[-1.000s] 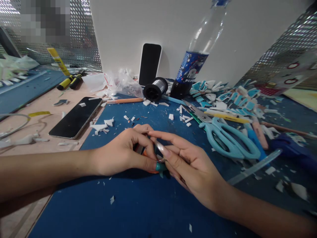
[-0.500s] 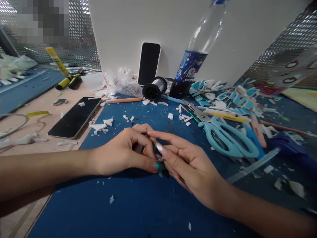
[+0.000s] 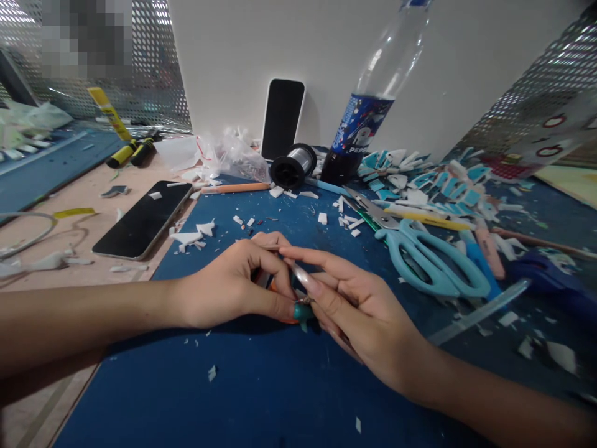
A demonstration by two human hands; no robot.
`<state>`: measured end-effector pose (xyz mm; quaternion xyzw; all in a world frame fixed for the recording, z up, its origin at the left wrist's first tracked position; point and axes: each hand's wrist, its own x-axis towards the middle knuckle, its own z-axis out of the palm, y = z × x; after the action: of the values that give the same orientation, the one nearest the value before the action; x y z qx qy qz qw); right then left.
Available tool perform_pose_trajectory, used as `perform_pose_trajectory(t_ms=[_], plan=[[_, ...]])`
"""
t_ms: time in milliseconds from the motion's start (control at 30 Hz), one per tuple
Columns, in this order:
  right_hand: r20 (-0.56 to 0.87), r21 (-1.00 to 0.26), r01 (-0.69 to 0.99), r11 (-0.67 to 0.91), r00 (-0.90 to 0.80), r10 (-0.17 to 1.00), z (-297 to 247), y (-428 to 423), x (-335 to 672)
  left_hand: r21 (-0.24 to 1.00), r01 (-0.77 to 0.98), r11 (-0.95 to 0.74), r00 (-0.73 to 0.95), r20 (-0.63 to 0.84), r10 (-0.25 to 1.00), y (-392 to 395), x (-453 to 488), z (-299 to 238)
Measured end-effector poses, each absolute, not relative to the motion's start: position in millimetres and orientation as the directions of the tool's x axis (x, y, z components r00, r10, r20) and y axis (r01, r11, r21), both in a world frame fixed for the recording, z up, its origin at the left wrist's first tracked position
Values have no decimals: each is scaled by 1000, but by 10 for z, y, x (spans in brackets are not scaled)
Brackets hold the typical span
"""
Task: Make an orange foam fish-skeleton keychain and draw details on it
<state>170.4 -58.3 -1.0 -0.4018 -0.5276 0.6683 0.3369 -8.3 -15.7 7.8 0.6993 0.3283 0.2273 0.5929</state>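
Note:
My left hand (image 3: pixel 237 280) is closed around a small object with orange (image 3: pixel 290 320) and dark parts, mostly hidden by the fingers. A teal piece (image 3: pixel 304 311) shows at the tip of the left thumb. From the right, my right hand (image 3: pixel 347 298) meets it, thumb and fingers bent in a pinch beside the teal piece. A thin strand seems to run between the two thumbs; what the right fingers grip is too small to make out. Both hands rest low over the blue mat (image 3: pixel 261 392).
Light-blue scissors (image 3: pixel 436 258) lie right of my hands, near a clear stick (image 3: pixel 480 314). A wire spool (image 3: pixel 293 167), propped phone (image 3: pixel 283 118) and Pepsi bottle (image 3: pixel 364 121) stand behind. Another phone (image 3: pixel 142 221) lies left. White and blue foam scraps (image 3: pixel 420 180) are scattered about.
The view has shifted very slightly, so everything sits a few pixels to the right. Both hands keep nearly the same pose around the small object.

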Motion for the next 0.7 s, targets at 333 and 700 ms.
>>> perform_pose_trajectory(t_ms=[333, 700], plan=[[-176, -972, -57, -226, -455, 873, 2, -576, 1694, 987, 159, -13, 681, -101, 725, -165, -83, 77], [-188, -977, -8, -212, -432, 882, -19, -572, 1706, 978, 197, -62, 673, -89, 734, -152, -90, 63]])
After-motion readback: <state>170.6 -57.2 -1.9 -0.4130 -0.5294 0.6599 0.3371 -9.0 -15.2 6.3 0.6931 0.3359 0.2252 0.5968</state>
